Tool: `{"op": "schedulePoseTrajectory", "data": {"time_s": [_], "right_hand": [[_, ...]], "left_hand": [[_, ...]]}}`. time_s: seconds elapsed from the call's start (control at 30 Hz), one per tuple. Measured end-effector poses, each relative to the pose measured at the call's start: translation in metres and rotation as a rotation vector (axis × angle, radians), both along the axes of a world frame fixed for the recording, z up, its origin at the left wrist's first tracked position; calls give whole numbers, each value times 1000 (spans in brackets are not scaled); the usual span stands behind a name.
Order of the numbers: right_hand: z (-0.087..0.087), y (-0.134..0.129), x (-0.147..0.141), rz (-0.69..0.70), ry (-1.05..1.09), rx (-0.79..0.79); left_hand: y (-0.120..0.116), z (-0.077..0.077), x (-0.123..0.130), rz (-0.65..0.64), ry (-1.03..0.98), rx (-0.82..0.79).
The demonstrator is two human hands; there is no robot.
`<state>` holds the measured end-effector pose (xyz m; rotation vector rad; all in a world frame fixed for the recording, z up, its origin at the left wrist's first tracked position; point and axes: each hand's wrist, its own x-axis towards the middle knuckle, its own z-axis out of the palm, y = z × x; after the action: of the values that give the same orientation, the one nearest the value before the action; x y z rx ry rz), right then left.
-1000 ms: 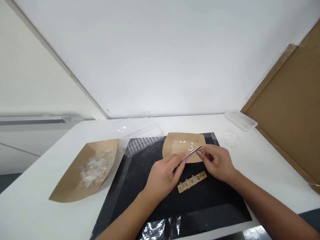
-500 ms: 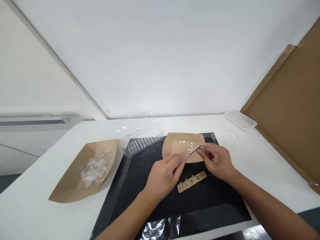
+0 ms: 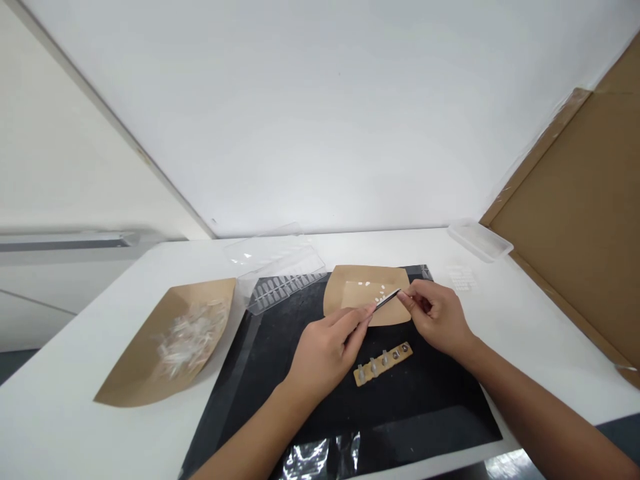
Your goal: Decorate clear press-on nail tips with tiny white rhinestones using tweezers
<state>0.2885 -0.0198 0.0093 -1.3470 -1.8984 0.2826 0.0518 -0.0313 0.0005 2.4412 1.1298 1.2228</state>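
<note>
A thin, straight dark strip with a pale face (image 3: 388, 299) is held slanting over a brown paper tray (image 3: 335, 293); its exact kind is too small to make out. My left hand (image 3: 333, 350) pinches its lower left end between thumb and fingers. At the upper right end, my right hand (image 3: 440, 317) is closed with the thumb pressed on the strip's tip. Small white pieces (image 3: 379, 293) lie in the tray behind it. Just below the hands, a short tan bar (image 3: 383, 365) carries several clear upright tips and round metal spots at its right end.
A black mat (image 3: 400, 413) covers the table's middle. On the left stands a brown paper tray (image 3: 135, 353) heaped with clear plastic pieces (image 3: 193, 337). Behind the mat lies an open clear case (image 3: 285, 287) of nail tips. A translucent lid (image 3: 480, 241) sits back right, near cardboard (image 3: 575, 220).
The strip has turned slightly in my fingers, so more of its dark side shows. My right thumb has shifted onto its end. My left hand has barely moved.
</note>
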Motion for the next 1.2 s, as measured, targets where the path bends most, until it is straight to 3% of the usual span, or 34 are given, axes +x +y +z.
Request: {"op": "schedulePoseTrajectory", "data": {"time_s": [0.13,0.3,0.8,1.07,1.2], "right_hand": [[0,-3,-3,69,-45,-8],[0,-1,-1,14,-18,-4],[-3,2,0,92,-27,56],[-6,-3,-5,197,-76,90],[-9,-4,-7,232,-68,87]], "left_hand": [[0,-2,0,-8,9,9],[0,-2,0,-1,-4,15],[5,7,-4,80,-110,93],[1,1,-4,44,-143,-115],[0,4,-3,-9,-65,-92]]}}
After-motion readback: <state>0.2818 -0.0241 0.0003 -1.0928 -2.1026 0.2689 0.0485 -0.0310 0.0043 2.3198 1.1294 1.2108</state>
